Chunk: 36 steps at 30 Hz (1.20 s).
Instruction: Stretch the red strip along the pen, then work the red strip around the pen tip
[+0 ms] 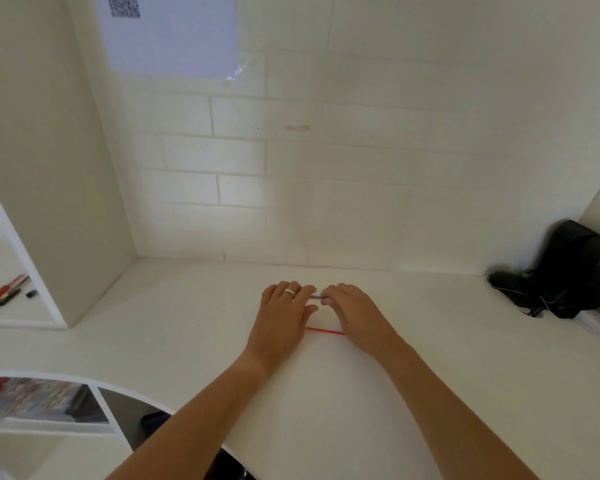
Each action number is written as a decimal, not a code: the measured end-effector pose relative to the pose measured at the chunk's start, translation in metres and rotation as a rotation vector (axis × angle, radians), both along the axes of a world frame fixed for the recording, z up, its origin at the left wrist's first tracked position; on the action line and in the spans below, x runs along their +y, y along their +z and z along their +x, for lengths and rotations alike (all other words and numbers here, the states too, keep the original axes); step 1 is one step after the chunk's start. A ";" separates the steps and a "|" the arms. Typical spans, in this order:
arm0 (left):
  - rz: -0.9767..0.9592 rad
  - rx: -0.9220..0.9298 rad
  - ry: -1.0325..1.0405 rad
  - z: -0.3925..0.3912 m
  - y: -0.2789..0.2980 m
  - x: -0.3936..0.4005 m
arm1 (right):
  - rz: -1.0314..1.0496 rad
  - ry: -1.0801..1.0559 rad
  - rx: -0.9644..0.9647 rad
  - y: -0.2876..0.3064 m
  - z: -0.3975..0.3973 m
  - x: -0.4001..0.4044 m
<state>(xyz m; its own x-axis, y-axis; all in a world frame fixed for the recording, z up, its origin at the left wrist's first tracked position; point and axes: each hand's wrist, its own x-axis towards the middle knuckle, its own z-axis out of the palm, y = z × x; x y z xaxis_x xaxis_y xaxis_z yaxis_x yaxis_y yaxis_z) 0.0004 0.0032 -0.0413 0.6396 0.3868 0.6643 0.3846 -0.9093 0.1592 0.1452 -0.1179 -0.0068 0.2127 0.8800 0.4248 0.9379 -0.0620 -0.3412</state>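
Fingers [305,293] of the left hand [284,315] and the right hand [355,311] pinch a thin grey stick [316,297] between them, low over the table [187,323]; a red stick [325,331] lies nearer. Best keep both pinches light and level.

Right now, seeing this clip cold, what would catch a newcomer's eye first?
Two bare hands meet at the middle of the white desk: the left hand, wearing a ring, and the right hand pinch a thin dark stick between their fingertips. A thin red stick lies on the desk just nearer the person, between the wrists. A black bag slumps in the far right corner, and a sheet of paper hangs on the wall at upper left.
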 end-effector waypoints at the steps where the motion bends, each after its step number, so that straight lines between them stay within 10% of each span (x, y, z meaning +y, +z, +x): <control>1: 0.004 0.011 -0.015 0.000 0.001 -0.001 | -0.002 0.018 -0.019 0.002 -0.004 0.001; 11: 0.074 0.064 0.104 -0.003 0.010 -0.007 | 0.111 -0.010 -0.187 -0.018 -0.014 0.004; 23: 0.009 0.070 0.258 -0.002 0.009 -0.005 | 0.314 -0.269 0.161 -0.015 -0.007 -0.003; 36: -0.033 0.049 0.206 0.004 0.002 -0.001 | 0.017 -0.399 0.250 0.001 0.043 0.031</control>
<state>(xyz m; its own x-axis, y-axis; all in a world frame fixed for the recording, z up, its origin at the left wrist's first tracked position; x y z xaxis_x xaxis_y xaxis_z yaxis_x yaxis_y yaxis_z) 0.0039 0.0022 -0.0395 0.5760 0.5334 0.6194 0.5696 -0.8054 0.1639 0.1879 -0.0873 -0.0062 0.6309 0.7017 0.3310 0.7305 -0.3936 -0.5581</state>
